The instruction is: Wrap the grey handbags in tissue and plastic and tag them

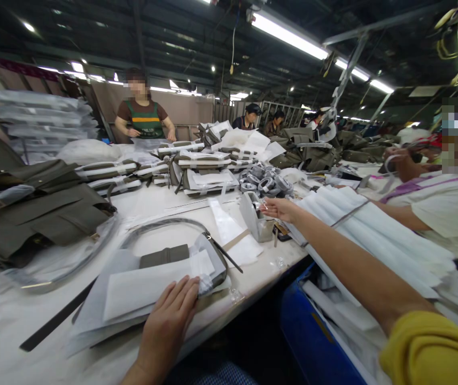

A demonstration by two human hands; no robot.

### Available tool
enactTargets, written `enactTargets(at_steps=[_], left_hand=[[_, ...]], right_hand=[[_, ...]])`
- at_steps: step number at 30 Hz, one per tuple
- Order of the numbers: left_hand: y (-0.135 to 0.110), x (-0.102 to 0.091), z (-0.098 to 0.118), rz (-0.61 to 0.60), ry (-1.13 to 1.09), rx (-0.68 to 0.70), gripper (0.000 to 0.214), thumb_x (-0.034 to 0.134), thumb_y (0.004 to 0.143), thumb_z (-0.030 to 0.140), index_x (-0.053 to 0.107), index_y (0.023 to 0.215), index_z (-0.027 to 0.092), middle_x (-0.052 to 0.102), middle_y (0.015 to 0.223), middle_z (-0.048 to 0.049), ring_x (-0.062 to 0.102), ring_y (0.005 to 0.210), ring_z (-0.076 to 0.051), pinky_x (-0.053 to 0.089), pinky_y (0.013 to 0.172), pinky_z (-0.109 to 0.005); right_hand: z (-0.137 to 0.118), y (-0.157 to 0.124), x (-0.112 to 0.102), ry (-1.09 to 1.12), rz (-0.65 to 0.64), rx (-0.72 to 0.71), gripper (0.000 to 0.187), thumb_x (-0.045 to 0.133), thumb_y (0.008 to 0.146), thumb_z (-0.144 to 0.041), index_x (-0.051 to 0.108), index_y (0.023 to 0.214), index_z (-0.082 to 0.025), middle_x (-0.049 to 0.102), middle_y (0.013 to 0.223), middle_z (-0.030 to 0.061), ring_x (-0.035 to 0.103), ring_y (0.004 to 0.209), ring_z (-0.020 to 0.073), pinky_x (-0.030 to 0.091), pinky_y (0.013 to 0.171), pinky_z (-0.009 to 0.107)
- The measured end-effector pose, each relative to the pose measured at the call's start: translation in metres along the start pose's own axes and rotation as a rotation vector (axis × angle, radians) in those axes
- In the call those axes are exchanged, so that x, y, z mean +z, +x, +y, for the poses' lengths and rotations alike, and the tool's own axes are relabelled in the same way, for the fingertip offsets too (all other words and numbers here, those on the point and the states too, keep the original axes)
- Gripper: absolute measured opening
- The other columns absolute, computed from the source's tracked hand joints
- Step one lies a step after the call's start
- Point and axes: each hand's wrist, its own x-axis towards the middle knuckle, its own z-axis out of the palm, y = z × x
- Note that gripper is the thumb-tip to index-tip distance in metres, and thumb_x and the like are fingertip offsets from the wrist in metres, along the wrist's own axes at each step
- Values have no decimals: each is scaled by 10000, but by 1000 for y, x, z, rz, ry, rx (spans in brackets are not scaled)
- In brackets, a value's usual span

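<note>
My left hand (172, 315) lies flat, fingers stretched, on a white paper sheet (148, 283) that covers an olive-grey handbag (164, 256). The bag rests on its side on the white table; its wrapped handle (148, 227) arches out behind, and a dark strap (229, 255) sticks out at its right. My right arm is stretched forward, and my right hand (279, 208) is at a grey tape dispenser (255, 216). Its fingertips are pinched together there on a small shiny bit that looks like clear tape.
Wrapped handbags (204, 166) are piled at the back of the table, beside a heap of grey rolls (264, 181). More olive bags (40, 214) lie left. Bundled white sheets (373, 235) sit right, above a blue bin (312, 326). Co-workers stand across and at the right.
</note>
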Motion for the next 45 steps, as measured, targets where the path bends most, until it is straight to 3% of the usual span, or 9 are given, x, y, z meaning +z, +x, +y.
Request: enactTargets(at_steps=[5, 10, 15, 18, 27, 30, 33, 38, 45], left_hand=[[2, -2, 3, 35, -23, -37, 331, 388, 967, 157, 593, 1226, 165, 654, 1289, -32, 620, 1170, -233, 447, 1038, -380], [5, -5, 4, 40, -15, -13, 338, 367, 962, 149, 593, 1213, 156, 659, 1278, -44, 618, 1169, -231, 434, 1053, -369], [4, -5, 3, 25, -20, -34, 354, 368, 940, 124, 590, 1213, 159, 652, 1289, -49, 615, 1174, -237, 444, 1046, -383], [1, -4, 1, -4, -12, -17, 367, 390, 927, 124, 579, 1238, 162, 637, 1311, -49, 605, 1191, -244, 457, 1038, -394], [6, -7, 4, 11, -47, -37, 338, 370, 953, 131, 587, 1212, 158, 655, 1284, -45, 617, 1170, -245, 449, 1026, -402], [6, -7, 4, 11, -62, -38, 314, 369, 975, 152, 592, 1195, 163, 646, 1298, -39, 614, 1174, -243, 433, 1036, -398], [6, -7, 3, 11, -79, -49, 303, 363, 991, 166, 596, 1184, 156, 650, 1292, -44, 615, 1171, -242, 437, 1028, -398], [6, -9, 4, -4, -128, -90, 270, 427, 986, 180, 597, 1195, 164, 657, 1280, -54, 619, 1167, -236, 456, 1020, -392], [9, -13, 5, -41, -221, -154, 248, 500, 965, 183, 599, 1192, 182, 674, 1250, -52, 610, 1182, -218, 455, 1043, -381]], right_hand=[[9, -55, -13, 24, 21, -30, 246, 591, 953, -332, 659, 898, -102, 731, 906, 147, 712, 742, 161, 618, 689, 228], [54, -100, -15, 55, 88, -59, 242, 651, 901, -338, 698, 890, -101, 732, 983, 160, 715, 767, 176, 623, 693, 243], [109, -95, -11, -39, 183, -121, 242, 730, 819, -367, 702, 832, -127, 733, 941, 141, 707, 734, 177, 630, 672, 272], [125, -80, -12, -103, 236, -156, 226, 707, 831, -355, 691, 812, -131, 732, 889, 130, 699, 690, 165, 622, 638, 263], [122, -70, -41, -543, 266, -289, 150, 612, 856, -267, 704, 801, -162, 732, 757, 63, 685, 598, 164, 562, 545, 243], [122, -88, -50, -700, 255, -350, 134, 615, 846, -264, 726, 847, -188, 738, 786, 50, 692, 666, 189, 567, 681, 299], [121, -115, -51, -904, 176, -498, 185, 605, 870, -276, 736, 989, -222, 744, 996, 64, 690, 892, 237, 510, 886, 359], [113, -162, -20, -1342, -82, -858, 257, 481, 978, -291, 699, 1098, -227, 720, 1105, 80, 664, 965, 230, 470, 854, 325], [106, -192, 74, -1499, -294, -1116, 315, 457, 1003, -348, 668, 813, -211, 656, 730, 55, 575, 693, 179, 357, 661, 324]])
